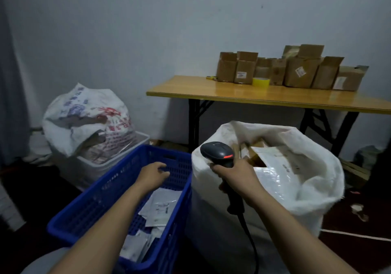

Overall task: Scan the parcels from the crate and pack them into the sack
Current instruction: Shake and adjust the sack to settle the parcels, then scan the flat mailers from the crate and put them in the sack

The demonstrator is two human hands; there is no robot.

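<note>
Two hands show, ours, both reaching forward.

Far left: printed woven bag (84,115), crumpled and bulging, set in a pale plastic tub (118,159).

Next: blue crate (99,193), rigid perforated plastic, rectangular. Our left hand (152,175) hovers over its far end, palm down, fingers loosely curled, holding nothing. Parcels (161,205), flat grey-white mailers with printed labels, lie heaped on the crate floor beneath the forearm.

Centre: scanner (219,153), dark, pistol-shaped, with a red strip lit on its head and a cord hanging below. Our right hand (233,175) grips its handle at the sack's near rim.

Right: sack (306,197), white woven, mouth open, standing just beside the crate, with glossy mailers and brown cardboard inside.

Behind: wood-topped table (211,90) bearing cardboard boxes (296,72) and a yellow tape roll (261,82).
</note>
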